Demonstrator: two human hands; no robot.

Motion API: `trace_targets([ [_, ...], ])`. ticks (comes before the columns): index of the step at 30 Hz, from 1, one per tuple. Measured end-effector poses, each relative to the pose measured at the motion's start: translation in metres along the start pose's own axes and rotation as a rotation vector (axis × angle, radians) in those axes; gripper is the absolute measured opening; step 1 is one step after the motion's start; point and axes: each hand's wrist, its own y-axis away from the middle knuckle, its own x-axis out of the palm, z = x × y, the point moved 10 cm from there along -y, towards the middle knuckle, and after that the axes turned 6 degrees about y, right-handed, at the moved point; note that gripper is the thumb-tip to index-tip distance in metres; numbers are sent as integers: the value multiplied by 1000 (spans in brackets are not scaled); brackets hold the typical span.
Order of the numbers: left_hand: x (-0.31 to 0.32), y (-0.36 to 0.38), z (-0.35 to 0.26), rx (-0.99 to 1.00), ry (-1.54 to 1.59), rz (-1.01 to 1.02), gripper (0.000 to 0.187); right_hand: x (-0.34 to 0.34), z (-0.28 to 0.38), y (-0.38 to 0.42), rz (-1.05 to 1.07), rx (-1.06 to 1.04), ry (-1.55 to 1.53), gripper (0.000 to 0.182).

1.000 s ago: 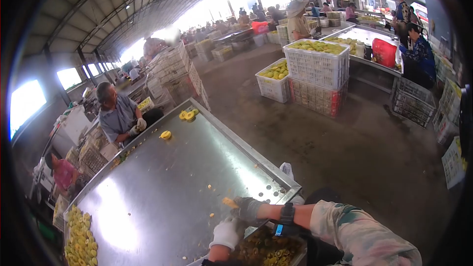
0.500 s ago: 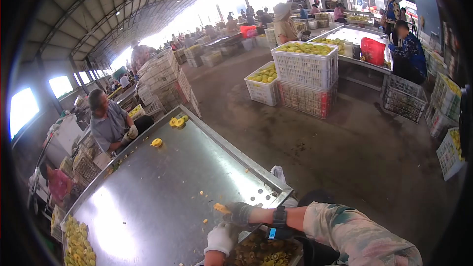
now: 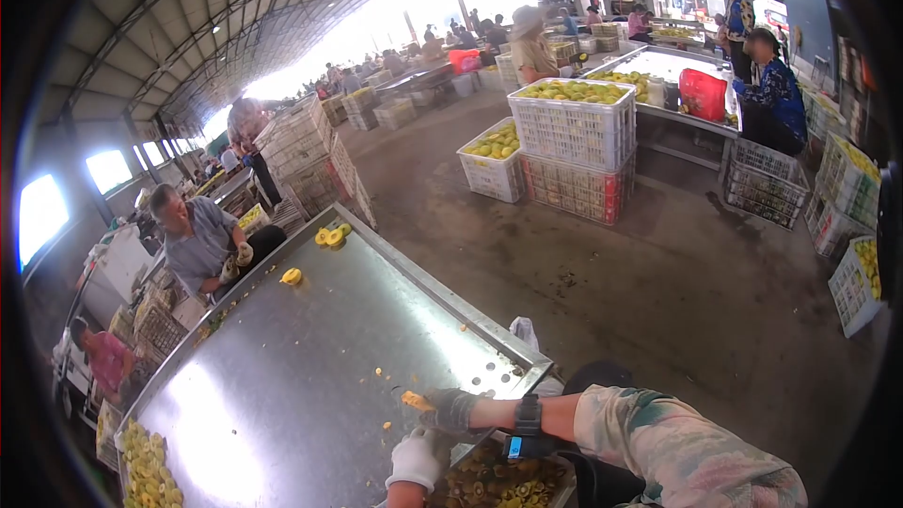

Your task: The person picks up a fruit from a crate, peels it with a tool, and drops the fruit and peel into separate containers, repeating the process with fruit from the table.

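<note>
My right hand [image 3: 451, 411], in a dark grey glove with a black watch at the wrist, is closed at the near right corner of the metal table. An orange-yellow piece [image 3: 416, 401], possibly fruit, sticks out from its fingers. Just below, my left hand [image 3: 419, 460] in a white glove is curled closed, close against the right hand; whatever it may hold is hidden. Under both hands, beside the table edge, is a container of cut yellow fruit pieces [image 3: 503, 480]. Small orange scraps [image 3: 387, 425] lie on the table by the hands.
The sloping metal table [image 3: 310, 348] has a raised rim. Yellow fruit halves [image 3: 150, 470] lie at its lower left, others [image 3: 331, 236] at the far corner. A gloved co-worker [image 3: 202, 240] sits across. Crates of yellow fruit [image 3: 576, 122] stand on the floor beyond.
The view has shifted slightly, moving the scene a little left and up. My hands keep nearly the same pose. The co-worker across has lowered their head.
</note>
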Motion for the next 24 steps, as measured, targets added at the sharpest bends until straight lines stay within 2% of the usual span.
trace_targets([
  [13,6,-1,6,4,6,-5,30,7,-3,-4,32,-29,33,38],
  [15,-1,0,0,76,4,-99,31,8,-4,-4,36,-26,33,37],
  [24,0,0,2,91,12,-114,32,1,3,1,17,1,39,36],
])
